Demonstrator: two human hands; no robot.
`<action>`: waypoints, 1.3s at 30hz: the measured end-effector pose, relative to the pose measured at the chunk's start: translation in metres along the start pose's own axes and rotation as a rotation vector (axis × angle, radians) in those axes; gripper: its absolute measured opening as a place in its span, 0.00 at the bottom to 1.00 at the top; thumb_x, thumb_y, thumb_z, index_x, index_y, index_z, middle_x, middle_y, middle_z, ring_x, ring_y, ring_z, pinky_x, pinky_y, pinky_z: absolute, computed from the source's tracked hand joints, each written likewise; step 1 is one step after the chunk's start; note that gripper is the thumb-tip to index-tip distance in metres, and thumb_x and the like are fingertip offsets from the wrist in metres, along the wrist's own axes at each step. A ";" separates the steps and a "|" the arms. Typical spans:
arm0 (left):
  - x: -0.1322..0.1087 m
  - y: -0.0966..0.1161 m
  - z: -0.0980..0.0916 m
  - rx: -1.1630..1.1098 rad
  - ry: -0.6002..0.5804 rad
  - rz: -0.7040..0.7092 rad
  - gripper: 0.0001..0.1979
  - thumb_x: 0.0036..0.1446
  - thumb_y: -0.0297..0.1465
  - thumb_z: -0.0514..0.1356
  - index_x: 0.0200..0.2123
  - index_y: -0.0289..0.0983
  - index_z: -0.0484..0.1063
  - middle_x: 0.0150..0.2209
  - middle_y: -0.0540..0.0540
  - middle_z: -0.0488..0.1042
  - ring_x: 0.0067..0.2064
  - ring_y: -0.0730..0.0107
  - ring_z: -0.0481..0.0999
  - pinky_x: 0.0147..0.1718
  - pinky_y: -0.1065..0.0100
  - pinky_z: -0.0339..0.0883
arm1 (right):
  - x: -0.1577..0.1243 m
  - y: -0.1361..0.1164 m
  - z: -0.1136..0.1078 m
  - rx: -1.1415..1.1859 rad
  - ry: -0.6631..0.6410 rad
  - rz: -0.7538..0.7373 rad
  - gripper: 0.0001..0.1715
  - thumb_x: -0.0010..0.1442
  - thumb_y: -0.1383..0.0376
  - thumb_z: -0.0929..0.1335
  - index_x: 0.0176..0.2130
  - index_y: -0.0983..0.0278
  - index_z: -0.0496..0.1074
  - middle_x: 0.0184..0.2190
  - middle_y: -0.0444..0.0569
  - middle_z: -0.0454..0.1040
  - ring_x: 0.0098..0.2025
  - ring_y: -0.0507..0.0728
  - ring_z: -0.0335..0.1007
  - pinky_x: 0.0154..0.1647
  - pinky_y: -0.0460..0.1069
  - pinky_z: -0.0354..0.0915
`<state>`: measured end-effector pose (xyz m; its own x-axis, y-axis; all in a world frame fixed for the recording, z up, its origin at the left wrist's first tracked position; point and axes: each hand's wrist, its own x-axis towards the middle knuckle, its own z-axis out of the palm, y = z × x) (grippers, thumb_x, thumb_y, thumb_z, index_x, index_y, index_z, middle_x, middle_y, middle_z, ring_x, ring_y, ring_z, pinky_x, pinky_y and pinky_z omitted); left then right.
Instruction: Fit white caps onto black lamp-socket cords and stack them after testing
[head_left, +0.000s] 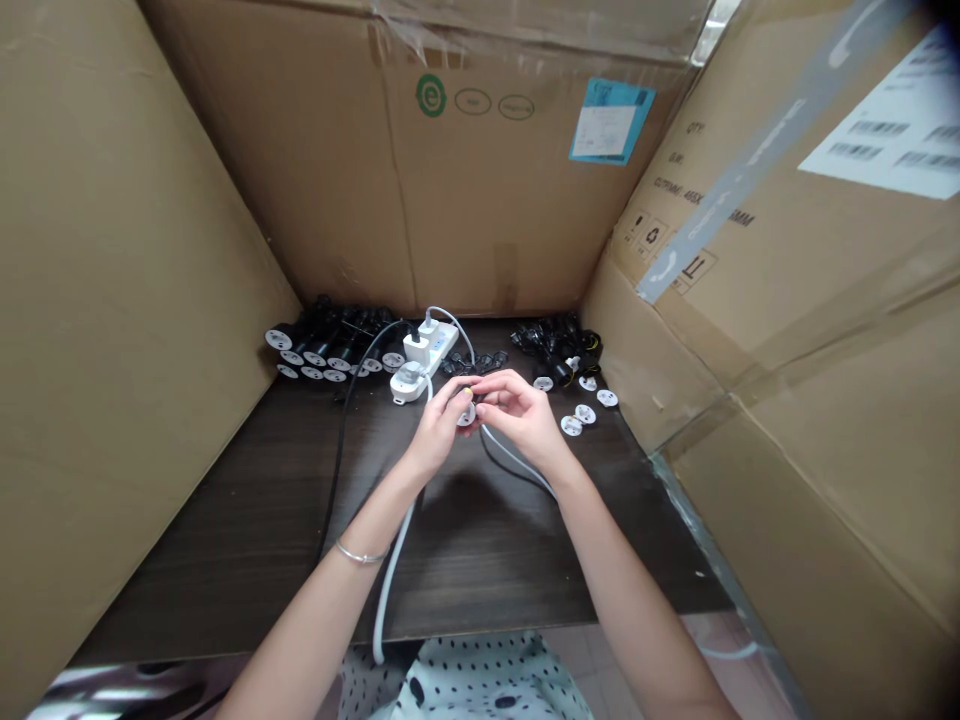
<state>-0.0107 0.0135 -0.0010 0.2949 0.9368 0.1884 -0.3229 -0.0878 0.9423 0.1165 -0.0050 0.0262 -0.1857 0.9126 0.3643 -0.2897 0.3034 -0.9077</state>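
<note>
Close to the middle of the frame, over the worktop [465,570], I hold 1 white disc [466,414], its round face turned toward me. My left fingers [455,402] are narrowed on it, the thumb along its upper left edge. It lies just left of my right fingers [493,414], whose thumb and index tips come close together by its right edge; whether they pinch anything, I cannot tell. Of the 2 sets of fingers, the left are nearer. My grip hides whatever sits behind the face, so I can't make out a long axis. Farther right, 2 loose discs [585,414] lie close together, nearer my right fingers. Left of center, black cylinders [334,340] with white ends are stacked beside the power strip [447,345].
</note>
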 end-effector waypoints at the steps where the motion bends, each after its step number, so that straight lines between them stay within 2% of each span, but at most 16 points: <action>1: 0.000 0.000 -0.001 0.005 -0.004 0.000 0.17 0.54 0.41 0.54 0.42 0.35 0.65 0.23 0.52 0.61 0.22 0.79 0.59 0.18 0.76 0.53 | 0.000 0.000 0.000 0.001 0.006 0.000 0.09 0.47 0.65 0.71 0.32 0.65 0.72 0.38 0.47 0.62 0.28 0.50 0.69 0.28 0.49 0.72; 6: 0.000 0.000 -0.001 -0.010 -0.065 -0.044 0.19 0.53 0.41 0.55 0.44 0.34 0.63 0.23 0.50 0.64 0.22 0.77 0.62 0.18 0.75 0.53 | 0.003 0.001 -0.004 -0.018 0.062 0.042 0.10 0.46 0.65 0.71 0.32 0.66 0.72 0.32 0.45 0.67 0.24 0.46 0.64 0.24 0.43 0.66; 10: 0.000 0.005 0.004 -0.144 -0.104 -0.121 0.18 0.51 0.36 0.57 0.43 0.33 0.62 0.24 0.50 0.65 0.22 0.78 0.61 0.17 0.76 0.51 | 0.005 0.006 -0.007 0.025 0.104 0.124 0.12 0.47 0.65 0.70 0.34 0.67 0.71 0.25 0.44 0.69 0.22 0.46 0.62 0.22 0.42 0.61; 14: -0.001 0.010 0.007 -0.254 -0.091 -0.200 0.16 0.49 0.33 0.57 0.42 0.34 0.62 0.23 0.51 0.63 0.24 0.77 0.62 0.17 0.77 0.50 | 0.005 0.009 -0.007 0.005 0.127 0.109 0.12 0.48 0.65 0.69 0.35 0.66 0.69 0.26 0.44 0.69 0.23 0.46 0.62 0.25 0.43 0.62; 18: -0.002 0.012 0.007 -0.263 -0.079 -0.237 0.20 0.47 0.30 0.57 0.46 0.36 0.60 0.23 0.53 0.62 0.22 0.78 0.61 0.18 0.76 0.51 | 0.002 0.006 -0.006 -0.174 0.145 -0.049 0.10 0.47 0.68 0.67 0.35 0.66 0.70 0.39 0.48 0.65 0.26 0.45 0.63 0.28 0.44 0.64; 21: -0.003 0.012 0.008 -0.246 -0.084 -0.225 0.24 0.46 0.28 0.57 0.49 0.37 0.58 0.22 0.54 0.61 0.20 0.79 0.59 0.19 0.76 0.51 | -0.003 0.000 -0.003 -0.458 0.167 -0.228 0.12 0.49 0.71 0.65 0.37 0.65 0.70 0.40 0.48 0.61 0.27 0.46 0.61 0.29 0.45 0.63; 24: -0.005 0.014 0.009 -0.233 -0.066 -0.221 0.27 0.46 0.26 0.58 0.51 0.37 0.58 0.26 0.53 0.64 0.22 0.81 0.60 0.21 0.76 0.53 | -0.009 -0.005 0.002 -0.725 0.133 -0.375 0.17 0.47 0.73 0.64 0.40 0.64 0.68 0.39 0.49 0.61 0.32 0.50 0.62 0.32 0.46 0.64; 27: -0.006 0.016 0.009 -0.232 -0.040 -0.195 0.27 0.47 0.27 0.59 0.52 0.38 0.58 0.32 0.50 0.66 0.25 0.82 0.63 0.25 0.76 0.57 | -0.013 -0.003 0.007 -0.913 0.081 -0.464 0.20 0.45 0.73 0.64 0.41 0.64 0.67 0.42 0.51 0.60 0.39 0.53 0.63 0.35 0.47 0.65; 30: -0.006 0.016 0.008 -0.234 -0.016 -0.155 0.25 0.48 0.28 0.59 0.52 0.40 0.59 0.34 0.50 0.65 0.28 0.80 0.64 0.28 0.74 0.59 | -0.012 0.003 0.008 -1.071 0.081 -0.511 0.20 0.47 0.72 0.64 0.42 0.64 0.66 0.43 0.52 0.60 0.39 0.54 0.64 0.35 0.47 0.66; 34: -0.005 0.014 0.008 -0.179 -0.003 -0.160 0.24 0.49 0.28 0.58 0.50 0.40 0.59 0.32 0.50 0.64 0.29 0.78 0.64 0.26 0.75 0.58 | -0.009 0.011 0.006 -1.179 0.155 -0.587 0.16 0.50 0.73 0.63 0.41 0.64 0.67 0.39 0.51 0.63 0.37 0.53 0.64 0.35 0.47 0.65; 39: -0.007 0.014 0.008 -0.250 0.025 -0.160 0.24 0.45 0.27 0.58 0.48 0.41 0.59 0.29 0.52 0.63 0.25 0.79 0.62 0.21 0.77 0.52 | -0.008 0.012 0.002 -1.066 0.215 -0.626 0.17 0.50 0.72 0.64 0.43 0.62 0.66 0.38 0.51 0.65 0.40 0.56 0.64 0.41 0.50 0.65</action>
<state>-0.0101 0.0033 0.0132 0.3388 0.9403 0.0329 -0.4862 0.1450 0.8617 0.1122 -0.0092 0.0131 -0.1050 0.5278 0.8429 0.6480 0.6793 -0.3446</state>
